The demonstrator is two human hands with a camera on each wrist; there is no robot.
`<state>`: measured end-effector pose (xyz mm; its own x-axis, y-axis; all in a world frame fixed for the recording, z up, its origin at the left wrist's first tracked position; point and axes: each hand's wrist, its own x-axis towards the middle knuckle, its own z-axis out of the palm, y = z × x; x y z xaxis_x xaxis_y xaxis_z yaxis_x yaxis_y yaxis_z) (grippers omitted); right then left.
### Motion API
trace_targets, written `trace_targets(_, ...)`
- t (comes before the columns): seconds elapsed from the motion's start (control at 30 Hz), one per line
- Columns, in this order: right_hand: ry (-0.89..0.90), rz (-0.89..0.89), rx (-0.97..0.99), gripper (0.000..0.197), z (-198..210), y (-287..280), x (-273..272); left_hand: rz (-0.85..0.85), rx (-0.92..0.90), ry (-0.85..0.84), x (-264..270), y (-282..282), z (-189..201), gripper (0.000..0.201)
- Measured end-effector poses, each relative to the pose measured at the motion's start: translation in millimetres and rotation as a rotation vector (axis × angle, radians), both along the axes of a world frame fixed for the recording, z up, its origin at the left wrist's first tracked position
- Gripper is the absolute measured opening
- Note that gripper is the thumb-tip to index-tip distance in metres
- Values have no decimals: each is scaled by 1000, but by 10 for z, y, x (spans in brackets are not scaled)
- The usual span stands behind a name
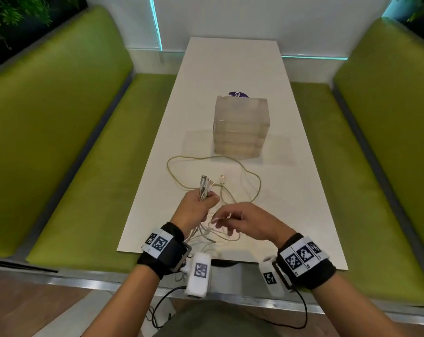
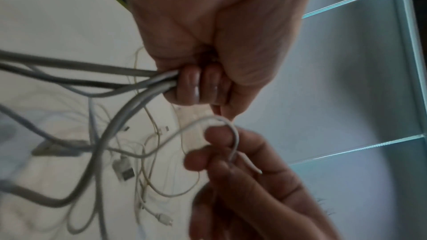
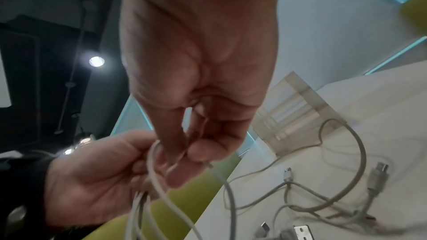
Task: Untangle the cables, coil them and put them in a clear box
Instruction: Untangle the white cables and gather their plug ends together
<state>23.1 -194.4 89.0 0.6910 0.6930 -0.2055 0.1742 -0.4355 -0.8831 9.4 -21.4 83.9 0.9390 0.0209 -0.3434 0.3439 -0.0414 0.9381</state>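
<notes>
A tangle of white and grey cables [image 1: 232, 186] lies on the near half of the white table [image 1: 232, 69]. My left hand [image 1: 198, 203] grips a bundle of several cable ends, plugs pointing up [image 1: 203, 182]; in the left wrist view the fingers [image 2: 196, 87] curl round that bundle [image 2: 138, 79]. My right hand [image 1: 242, 221] pinches a thin white cable [image 1: 219, 218] just right of the left hand; that cable [image 2: 233, 134] loops over its fingertips. A stack of clear boxes [image 1: 241, 127] stands mid-table beyond the cables. Loose USB plugs [image 3: 287, 172] lie on the table.
Green bench seats [image 1: 89, 166] run along both sides of the table. A purple round sticker [image 1: 238, 94] shows behind the boxes. A white wall with lit teal strips [image 1: 156, 23] closes the far end. Black wires [image 1: 162, 310] hang from my wrist cameras below the table edge.
</notes>
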Motion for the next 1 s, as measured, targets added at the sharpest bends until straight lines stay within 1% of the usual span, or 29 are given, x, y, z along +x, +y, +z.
trace_targets(0.07,27,-179,-12,10,-19,1,86,40,-31,21,-4,82,-18,17)
trace_targets(0.13,52,-322,18,12,2,-13,184,45,-51,40,-24,148,-29,17)
trace_targets(0.2,70,-349,101,15,43,-40,243,-12,-48,38,-58,168,-47,11)
trace_targets(0.27,65,-284,162,19,96,-60,264,-67,-7,28,-82,149,-56,13)
trace_targets(0.37,62,-180,225,22,157,-49,262,-96,60,-4,-88,94,-69,14)
trace_targets(0.47,64,-87,265,23,193,-38,220,-45,40,-10,-83,31,-71,20)
trace_targets(0.53,84,-47,263,23,199,-34,173,31,-48,43,-52,37,-75,19)
trace_targets(0.6,103,-20,216,23,182,-30,127,65,-212,103,-33,83,-54,18)
trace_targets(0.67,103,24,132,24,142,-21,88,75,-369,116,-26,160,-30,21)
trace_targets(0.7,105,49,92,25,113,-10,68,79,-415,102,-25,198,-17,23)
trace_targets(0.8,111,95,8,25,30,45,-2,96,-441,44,-29,264,5,33)
trace_targets(0.87,123,116,-17,24,-21,98,-44,115,-458,16,-34,278,6,34)
trace_targets(1.0,135,134,-87,19,-103,185,-102,166,-607,-3,-55,293,-14,35)
